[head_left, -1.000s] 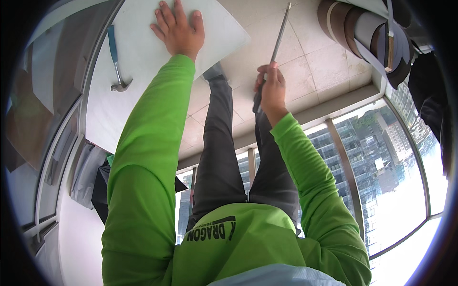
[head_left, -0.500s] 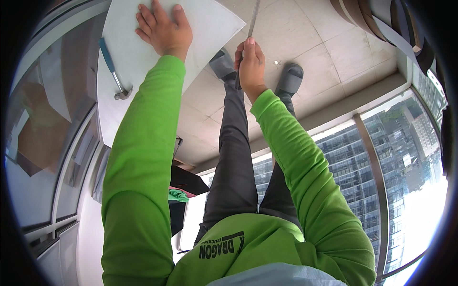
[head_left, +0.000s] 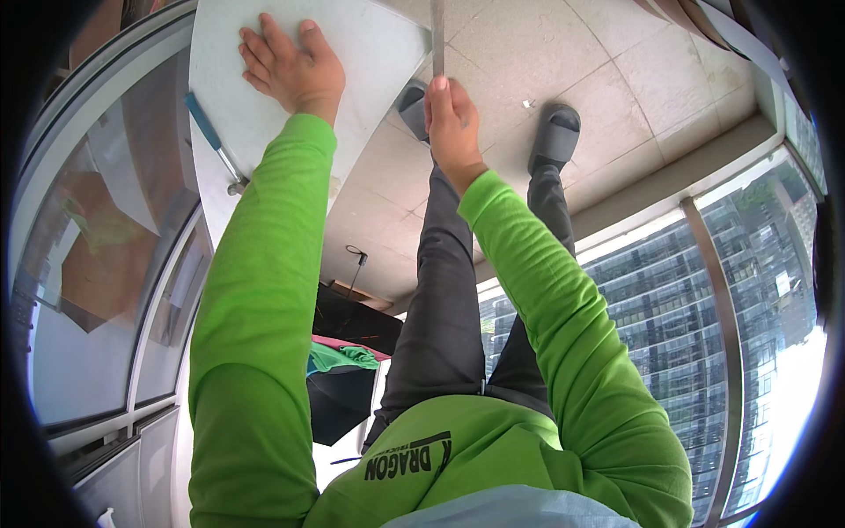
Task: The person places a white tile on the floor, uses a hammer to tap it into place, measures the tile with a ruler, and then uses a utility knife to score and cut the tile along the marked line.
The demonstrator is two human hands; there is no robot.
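Note:
My left hand [head_left: 290, 66] lies flat, fingers spread, on a white board [head_left: 370, 44] that rests on the tiled floor. My right hand [head_left: 451, 119] is closed around a thin grey metal strip [head_left: 437, 35], which runs away from me along the board's right edge. A blue-handled tool [head_left: 211, 141] lies on the board's left part, apart from both hands. Both arms wear bright green sleeves.
My legs in dark trousers end in grey slippers [head_left: 556, 132] on the beige tiled floor [head_left: 634, 79]. A glass wall [head_left: 669, 290] shows buildings on the right. A black bag with green cloth [head_left: 339, 361] sits behind my legs. Glass panels [head_left: 97, 264] stand on the left.
My right hand has carried the strip leftward to the board's edge. One slippered foot has stepped out to the right. My left hand has stayed pressed on the board.

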